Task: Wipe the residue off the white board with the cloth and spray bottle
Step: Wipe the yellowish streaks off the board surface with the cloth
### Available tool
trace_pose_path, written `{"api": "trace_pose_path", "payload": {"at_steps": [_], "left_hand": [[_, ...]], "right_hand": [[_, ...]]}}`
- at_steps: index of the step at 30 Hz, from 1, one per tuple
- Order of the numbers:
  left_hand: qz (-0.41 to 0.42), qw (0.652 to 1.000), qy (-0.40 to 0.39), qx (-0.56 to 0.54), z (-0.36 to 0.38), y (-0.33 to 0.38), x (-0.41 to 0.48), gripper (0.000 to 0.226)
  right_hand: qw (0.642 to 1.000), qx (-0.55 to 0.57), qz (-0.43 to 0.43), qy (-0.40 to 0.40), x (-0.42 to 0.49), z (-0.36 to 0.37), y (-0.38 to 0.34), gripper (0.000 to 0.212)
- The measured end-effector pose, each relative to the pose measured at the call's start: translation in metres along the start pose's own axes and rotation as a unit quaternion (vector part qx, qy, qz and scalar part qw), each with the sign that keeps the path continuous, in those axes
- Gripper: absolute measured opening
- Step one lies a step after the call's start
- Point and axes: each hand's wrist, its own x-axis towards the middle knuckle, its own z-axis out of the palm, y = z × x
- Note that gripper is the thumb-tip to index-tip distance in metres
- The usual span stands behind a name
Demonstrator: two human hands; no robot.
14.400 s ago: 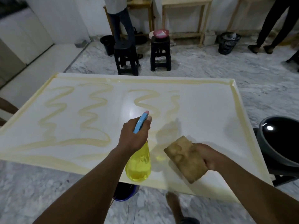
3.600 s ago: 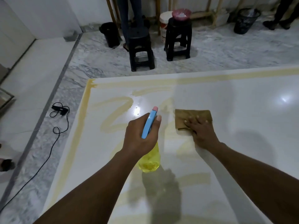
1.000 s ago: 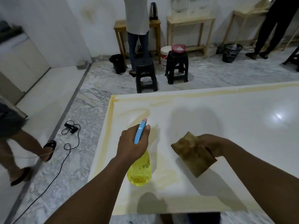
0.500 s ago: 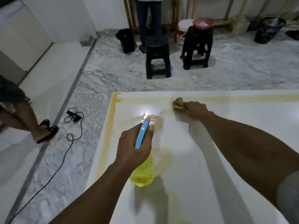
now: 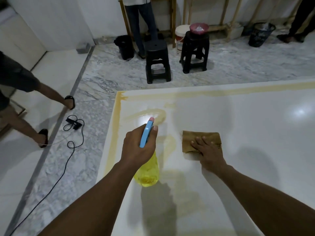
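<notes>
White board (image 5: 238,133), lying flat, is showing yellow residue (image 5: 150,114) near its corner; right hand (image 5: 207,150) is pressing the soiled cloth (image 5: 189,138) flat, risking smearing; left hand (image 5: 138,147) is gripping the spray bottle (image 5: 148,174).

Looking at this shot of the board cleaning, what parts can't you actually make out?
Head view only:
- White board: its right and near edges run out of frame, so residue there is unseen.
- Cloth: the right hand covers its near part, and the surface beneath is hidden.
- Spray bottle: the left hand wraps its neck and trigger, so the trigger's state is unclear.
- Pink bowl on the stool: contents too small to identify.
</notes>
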Motion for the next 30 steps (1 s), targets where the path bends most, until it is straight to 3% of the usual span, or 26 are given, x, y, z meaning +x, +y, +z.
{"api": "trace_pose_path", "payload": {"at_steps": [4, 9, 12, 14, 16, 19, 21, 24, 27, 30], "left_hand": [[0.025, 1.0, -0.015, 0.001, -0.019, 0.009, -0.065, 0.025], [0.01, 1.0, -0.02, -0.008, -0.044, 0.005, -0.123, 0.066], [0.021, 0.999, -0.02, -0.02, -0.058, 0.004, -0.139, 0.057], [0.03, 0.999, -0.016, -0.021, -0.066, 0.007, -0.141, 0.044], [0.032, 0.999, -0.006, -0.021, -0.075, 0.01, -0.136, 0.038], [0.028, 0.999, 0.002, -0.024, -0.081, 0.003, -0.114, 0.063], [0.029, 0.999, 0.001, -0.024, -0.081, -0.004, -0.095, 0.062], [0.03, 0.999, 0.009, -0.018, -0.078, -0.014, -0.058, 0.055], [0.026, 0.999, 0.017, -0.013, -0.071, -0.027, -0.02, 0.054], [0.0, 1.0, 0.021, -0.011, -0.064, -0.039, 0.02, 0.062]], "right_hand": [[0.999, 0.01, -0.003, 0.038, -0.11, 0.037, -0.016, 0.072], [0.999, 0.007, -0.008, 0.036, -0.195, 0.072, -0.019, 0.062], [0.994, 0.098, -0.007, 0.049, -0.209, 0.056, -0.024, 0.056], [0.978, 0.192, 0.076, 0.016, -0.207, 0.014, -0.046, 0.032], [0.951, 0.268, 0.148, -0.052, -0.19, -0.027, -0.06, 0.016], [0.914, 0.329, 0.199, -0.129, -0.146, -0.075, -0.073, 0.026], [0.9, 0.353, 0.205, -0.155, -0.102, -0.095, -0.084, 0.024], [0.916, 0.32, 0.173, -0.17, -0.019, -0.124, -0.102, 0.032], [0.955, 0.244, 0.107, -0.129, 0.067, -0.149, -0.12, 0.041], [0.989, 0.119, 0.052, -0.064, 0.15, -0.153, -0.134, 0.027]]}}
